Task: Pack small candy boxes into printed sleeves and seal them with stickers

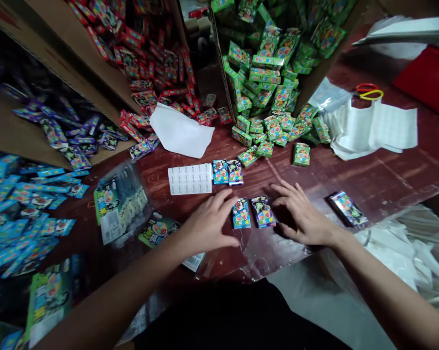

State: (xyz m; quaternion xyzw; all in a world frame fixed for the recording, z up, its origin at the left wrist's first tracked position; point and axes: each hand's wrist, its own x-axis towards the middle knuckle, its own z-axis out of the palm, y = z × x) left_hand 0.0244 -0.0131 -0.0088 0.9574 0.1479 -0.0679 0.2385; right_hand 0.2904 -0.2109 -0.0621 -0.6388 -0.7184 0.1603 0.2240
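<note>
Dark red wood, worn and scratched, forms the tabletop (pixel 336 171). Over it, the left hand (pixel 212 221) is loosely spread with nothing gripped, its fingertips at the left edge of a blue box (pixel 241 214); whether they touch it, I cannot tell. The right hand (pixel 301 214) is also open and grips nothing, its fingers parted just beside a purple box (pixel 263 212), which stands a narrow gap from the blue one. Beyond the hands, another blue-and-purple pair (pixel 228 172) lies side by side, with a white label sheet (pixel 190 180) to its left. One green box (pixel 301 154) lies farther up, and a dark box (pixel 348 209) lies right of the right hand. Farther out are heaps of green boxes (pixel 272 87), red boxes (pixel 142 63) and blue boxes (pixel 26 214), plus scissors (pixel 371 94) with red and yellow handles.
</note>
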